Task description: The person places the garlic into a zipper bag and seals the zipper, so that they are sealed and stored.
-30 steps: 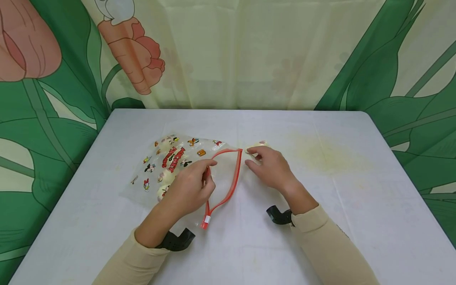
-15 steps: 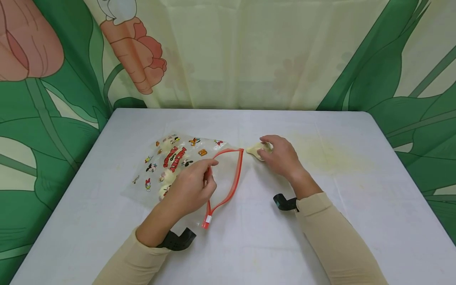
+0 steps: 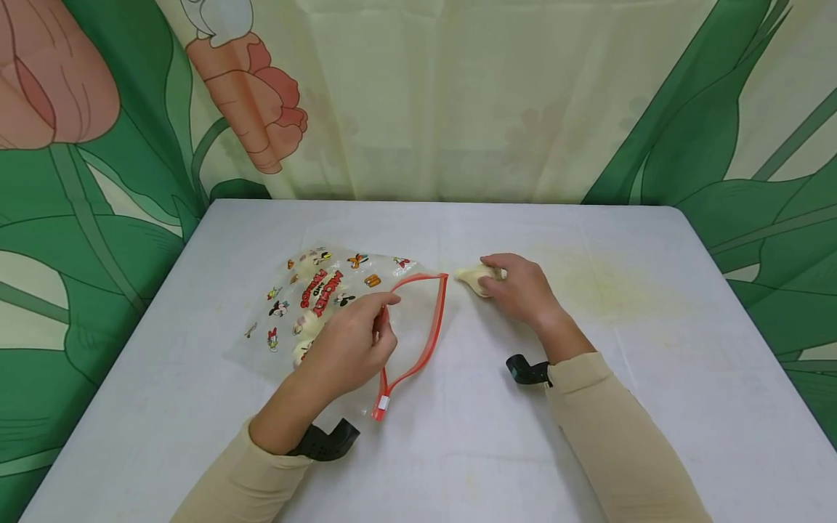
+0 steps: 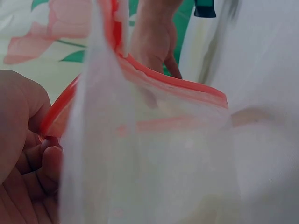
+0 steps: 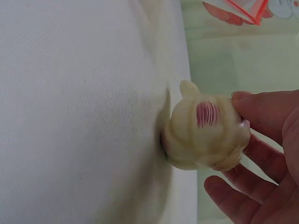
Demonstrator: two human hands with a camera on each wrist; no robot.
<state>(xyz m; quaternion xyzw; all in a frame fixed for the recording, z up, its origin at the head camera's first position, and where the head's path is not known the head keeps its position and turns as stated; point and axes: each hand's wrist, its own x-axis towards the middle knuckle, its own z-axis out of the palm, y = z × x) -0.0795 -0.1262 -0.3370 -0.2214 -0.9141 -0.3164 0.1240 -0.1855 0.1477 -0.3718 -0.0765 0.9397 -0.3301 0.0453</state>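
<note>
While your right hand pinches the one little cream toy in its fingers, that toy sits on the table just right of the bag. Your left hand pinches the bag's red zip edge, I think to keep its mouth open. More small cream things lie inside; I can't count them.

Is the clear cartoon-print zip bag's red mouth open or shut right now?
Open. The clear cartoon-print zip bag's red zip edges bow apart into a loop, held up by the left hand.
</note>
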